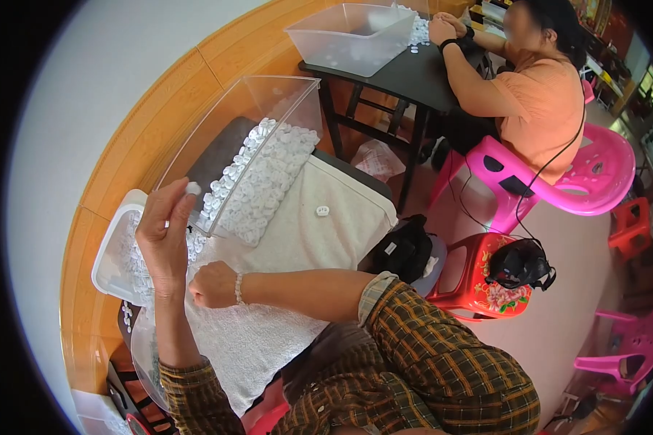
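Note:
My left hand (159,232) is raised by the near corner of a clear plastic bin (297,101), pinching a small white plastic piece (193,188) between thumb and fingers. Many similar white pieces (268,163) fill the bin's right side. My right hand (214,285) rests low over a white towel (261,341), its fingers curled closed. What they hold, if anything, is hidden. Just beyond it lie loose white pieces (196,245). A white tub (110,250) with more pieces stands partly behind my left hand. One marked white piece (322,211) sits alone on the towel to the right.
Against the wood-panelled wall (159,94), another person (537,109) sits on a pink chair (595,174) at a black table (384,83) bearing another clear bin (348,43). To my right, a red stool (479,279) holds a black bag (519,264), with cables hanging nearby.

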### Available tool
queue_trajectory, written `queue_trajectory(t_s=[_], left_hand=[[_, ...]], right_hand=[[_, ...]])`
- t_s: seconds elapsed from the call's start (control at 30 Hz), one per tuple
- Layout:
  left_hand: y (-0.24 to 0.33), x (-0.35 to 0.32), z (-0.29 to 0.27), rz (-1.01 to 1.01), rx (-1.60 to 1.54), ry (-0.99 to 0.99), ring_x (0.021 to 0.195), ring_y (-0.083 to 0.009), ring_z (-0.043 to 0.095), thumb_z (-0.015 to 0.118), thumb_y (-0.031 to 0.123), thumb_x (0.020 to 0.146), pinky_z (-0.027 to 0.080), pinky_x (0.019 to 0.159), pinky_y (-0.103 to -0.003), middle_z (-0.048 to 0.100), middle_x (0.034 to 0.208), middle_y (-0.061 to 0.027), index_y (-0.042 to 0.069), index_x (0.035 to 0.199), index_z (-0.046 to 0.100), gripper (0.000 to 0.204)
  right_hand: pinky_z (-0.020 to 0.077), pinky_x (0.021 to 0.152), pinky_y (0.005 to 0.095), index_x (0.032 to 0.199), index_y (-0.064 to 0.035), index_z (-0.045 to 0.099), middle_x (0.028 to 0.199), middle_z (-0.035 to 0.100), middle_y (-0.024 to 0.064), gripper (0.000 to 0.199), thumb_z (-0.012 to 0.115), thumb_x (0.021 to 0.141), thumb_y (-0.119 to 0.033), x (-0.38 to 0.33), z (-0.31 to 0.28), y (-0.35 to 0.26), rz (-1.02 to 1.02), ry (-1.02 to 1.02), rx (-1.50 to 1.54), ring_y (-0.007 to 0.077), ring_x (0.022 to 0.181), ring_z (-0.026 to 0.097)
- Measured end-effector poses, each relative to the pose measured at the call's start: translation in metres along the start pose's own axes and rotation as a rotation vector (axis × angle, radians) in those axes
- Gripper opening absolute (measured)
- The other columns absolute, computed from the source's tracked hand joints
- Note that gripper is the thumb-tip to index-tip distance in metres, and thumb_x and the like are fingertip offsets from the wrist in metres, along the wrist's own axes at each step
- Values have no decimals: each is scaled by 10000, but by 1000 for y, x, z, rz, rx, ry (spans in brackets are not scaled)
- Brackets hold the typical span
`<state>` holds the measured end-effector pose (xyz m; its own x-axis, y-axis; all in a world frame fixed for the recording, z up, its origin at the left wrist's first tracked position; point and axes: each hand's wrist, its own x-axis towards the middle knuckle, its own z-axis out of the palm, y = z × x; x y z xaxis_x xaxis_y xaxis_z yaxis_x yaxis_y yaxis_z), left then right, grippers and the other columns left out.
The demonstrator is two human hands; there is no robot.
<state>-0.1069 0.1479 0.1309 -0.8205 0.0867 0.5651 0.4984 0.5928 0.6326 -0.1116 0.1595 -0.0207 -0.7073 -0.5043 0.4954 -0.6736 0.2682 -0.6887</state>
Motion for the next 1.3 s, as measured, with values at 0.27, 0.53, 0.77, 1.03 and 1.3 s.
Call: queue_trajectory(t_s=[0.27,0.53,0.77,1.03,1.3], left_hand=[[-24,-76,-26,286,363,138,1090,-268,541,540,2,879,412,930,-353,589,1146,-149,0,1087,610,220],[-102,-158,-29,-242,113,289,956,-146,541,553,84,897,450,807,-280,576,1102,-78,-11,1164,567,285],[-102,-166,-32,-556,-200,247,795,-101,560,550,99,895,441,680,-220,624,927,-35,-20,1088,604,233],[-106,-154,-43,-666,-634,360,709,-104,558,570,47,847,450,647,-233,649,893,-63,-5,1041,628,208],[-105,-166,-51,-713,-951,340,665,-89,550,583,27,834,426,604,-224,661,853,-54,29,976,657,160]], right_hand=[[470,602,460,638,-81,633,657,618,160,141,574,695,-195,1,-4,3,59,65,30,352,632,608],[487,670,408,779,-76,681,745,658,139,177,556,730,-192,-1,-11,7,182,58,269,314,712,632],[490,625,351,773,-59,655,740,654,129,161,601,707,-195,-1,1,6,107,22,358,248,666,635],[442,503,214,890,-42,679,760,659,19,136,592,811,-111,4,-26,-11,265,-169,600,73,639,602],[476,557,215,859,-2,680,764,666,54,115,618,790,-70,-1,-24,-31,339,-132,685,99,637,615]])
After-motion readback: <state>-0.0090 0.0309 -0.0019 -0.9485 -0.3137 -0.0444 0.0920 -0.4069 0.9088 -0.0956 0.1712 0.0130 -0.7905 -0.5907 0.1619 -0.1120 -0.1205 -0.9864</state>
